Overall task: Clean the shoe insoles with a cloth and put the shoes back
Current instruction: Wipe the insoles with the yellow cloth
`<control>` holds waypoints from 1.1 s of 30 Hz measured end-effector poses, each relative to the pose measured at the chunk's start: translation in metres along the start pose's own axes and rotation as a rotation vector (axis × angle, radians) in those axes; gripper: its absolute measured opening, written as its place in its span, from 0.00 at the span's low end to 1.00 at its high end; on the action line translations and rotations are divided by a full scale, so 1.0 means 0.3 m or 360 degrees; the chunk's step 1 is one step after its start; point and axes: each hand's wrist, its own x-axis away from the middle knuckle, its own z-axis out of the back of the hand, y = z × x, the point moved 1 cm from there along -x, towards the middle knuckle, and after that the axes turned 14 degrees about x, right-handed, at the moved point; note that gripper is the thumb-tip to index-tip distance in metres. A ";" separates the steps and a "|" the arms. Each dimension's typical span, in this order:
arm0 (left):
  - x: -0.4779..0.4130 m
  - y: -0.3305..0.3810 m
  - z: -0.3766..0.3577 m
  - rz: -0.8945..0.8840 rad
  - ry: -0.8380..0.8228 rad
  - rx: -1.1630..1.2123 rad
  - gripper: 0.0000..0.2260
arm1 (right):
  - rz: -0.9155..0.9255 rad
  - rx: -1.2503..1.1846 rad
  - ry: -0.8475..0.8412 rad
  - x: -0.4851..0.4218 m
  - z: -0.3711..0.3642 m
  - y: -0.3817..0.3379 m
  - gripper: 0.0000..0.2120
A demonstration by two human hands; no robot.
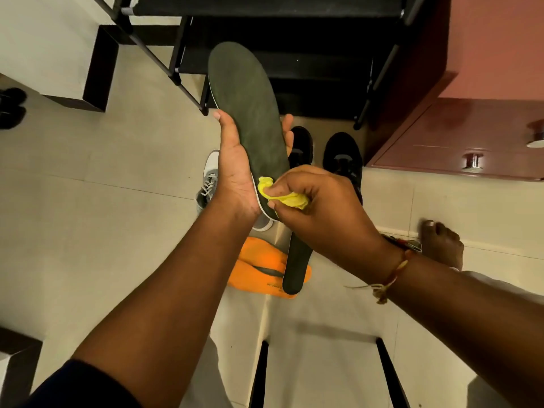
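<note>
Over a pale tiled floor (88, 187), the left hand (235, 172) is gripping a dark insole (250, 107) by its edges, the right hand (321, 207) pinching a yellow cloth (290, 198) against its heel end. Just beneath them a second insole (297, 260) is lying across orange insoles (256, 269).

yellow cloth (282, 195) on dark insole (250, 113)
</note>
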 end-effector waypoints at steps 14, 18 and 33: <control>0.065 -0.198 -0.021 0.0564 -0.0101 -0.0326 0.34 | -0.0089 0.0596 0.0515 -0.175 0.192 0.196 0.06; 0.058 -0.179 -0.024 0.0545 -0.0084 -0.0339 0.32 | -0.0129 0.0418 0.0495 -0.178 0.204 0.210 0.06; -0.032 -0.010 0.034 0.0029 0.0235 -0.0121 0.32 | 0.0001 -0.0168 -0.0134 0.004 -0.006 0.017 0.12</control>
